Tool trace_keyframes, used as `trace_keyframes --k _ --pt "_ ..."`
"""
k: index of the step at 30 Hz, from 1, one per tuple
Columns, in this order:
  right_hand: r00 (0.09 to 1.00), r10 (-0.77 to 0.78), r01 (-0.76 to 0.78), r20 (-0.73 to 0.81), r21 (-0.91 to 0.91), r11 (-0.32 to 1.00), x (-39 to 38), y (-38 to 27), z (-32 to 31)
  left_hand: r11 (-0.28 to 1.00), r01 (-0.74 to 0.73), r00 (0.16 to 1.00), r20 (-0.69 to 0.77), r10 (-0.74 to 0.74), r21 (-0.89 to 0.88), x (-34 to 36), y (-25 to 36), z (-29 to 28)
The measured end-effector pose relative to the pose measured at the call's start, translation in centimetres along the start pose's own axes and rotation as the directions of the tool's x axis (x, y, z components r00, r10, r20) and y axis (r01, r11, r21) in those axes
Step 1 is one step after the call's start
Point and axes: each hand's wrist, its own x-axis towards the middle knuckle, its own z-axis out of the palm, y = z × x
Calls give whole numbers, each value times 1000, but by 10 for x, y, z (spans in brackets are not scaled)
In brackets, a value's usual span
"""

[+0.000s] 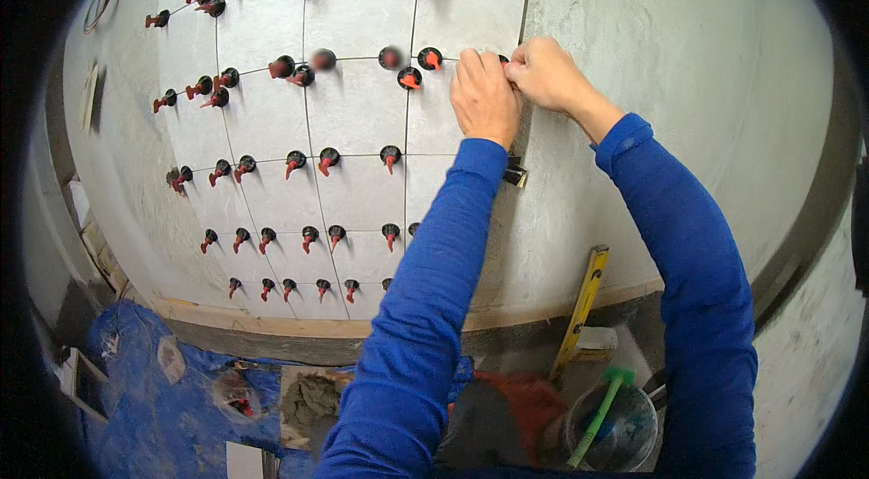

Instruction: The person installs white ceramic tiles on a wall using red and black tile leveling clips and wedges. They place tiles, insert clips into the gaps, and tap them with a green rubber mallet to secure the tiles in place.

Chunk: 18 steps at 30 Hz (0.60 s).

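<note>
Light grey tiles (358,108) cover part of the wall in rows. Round black tile levelers with red T-handles, like this leveler (430,59), sit along the joints. At the right edge of the tiling, my left hand (486,97) is curled with its fingertips at a joint. Beside it, my right hand (548,76) pinches at the same spot. A bit of a black and red tile leveler (503,59) shows between my hands; the rest is hidden by my fingers. Below my left wrist, a small dark clip (515,173) sticks out past the tile edge.
Bare grey wall (670,90) extends to the right. A yellow spirit level (579,311) leans against the wall's foot. Near it stands a bucket (625,438) with a green-handled tool (597,420). Blue sheeting (172,416) covers the floor at left, beside a board with mortar (312,402).
</note>
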Motion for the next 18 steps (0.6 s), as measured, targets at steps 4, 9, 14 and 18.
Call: trace_keyframes --k 4,9,14,18 --pt "999 -13 13 39 0 1000 4 3 -1 986 -168 978 128 166 3 9 -13 -12" --pt "998 20 -22 61 36 999 1 3 -3 992 35 999 15 -33 -124 -1 -7 -11" --pt "998 38 -40 51 42 998 0 1 -3 992 16 999 -40 -21 -124 -5 -10 -3" --pt "1000 10 -11 23 46 999 0 2 -1 967 -156 988 -23 155 -200 2 -22 -5"
